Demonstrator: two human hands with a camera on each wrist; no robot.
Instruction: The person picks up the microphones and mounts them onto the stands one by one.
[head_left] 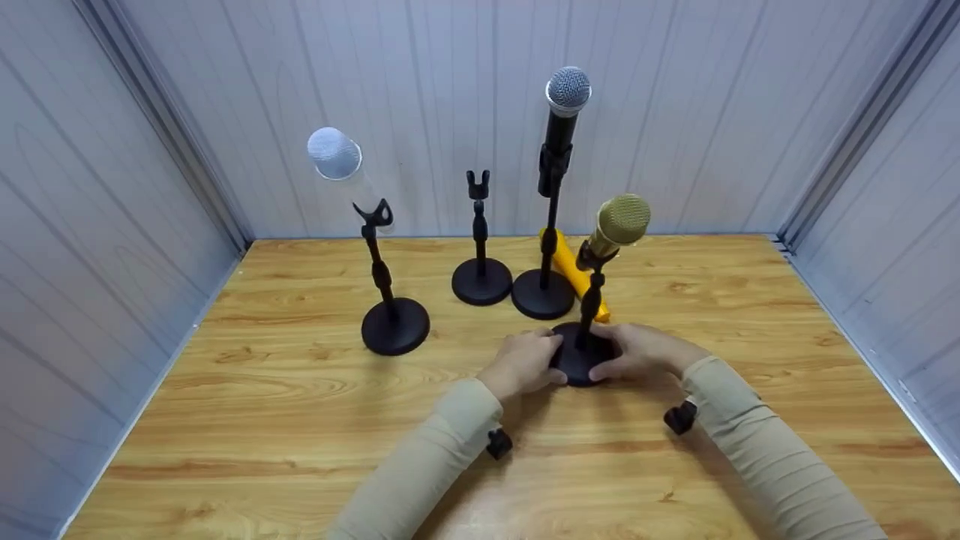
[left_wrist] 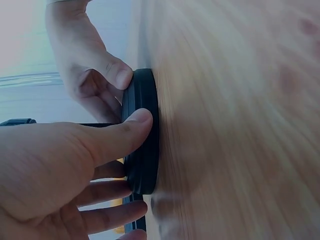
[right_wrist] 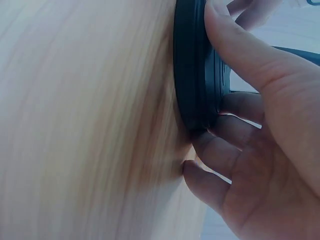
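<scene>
Both hands grip the round black base of a desktop microphone stand (head_left: 576, 364), one from each side. My left hand (head_left: 523, 361) has its thumb on the near edge and its fingers along the left side. On the right side, my right hand (head_left: 641, 351) holds the base between thumb and fingers. In the left wrist view the base (left_wrist: 142, 165) is low against the wooden tabletop, both thumbs on it. The right wrist view shows the right fingers round the rim of the base (right_wrist: 192, 75). A gold microphone (head_left: 624, 220) sits tilted in this stand's clip.
Just behind stands a second stand (head_left: 543, 292) with a silver-headed black microphone (head_left: 568, 94). An orange-yellow cylinder (head_left: 574, 270) lies beside it. Left of that is a stand with a bare clip (head_left: 481, 281). Farther left, a stand (head_left: 395, 326) carries a white microphone (head_left: 334, 154). Panelled walls (head_left: 420, 97) enclose the table.
</scene>
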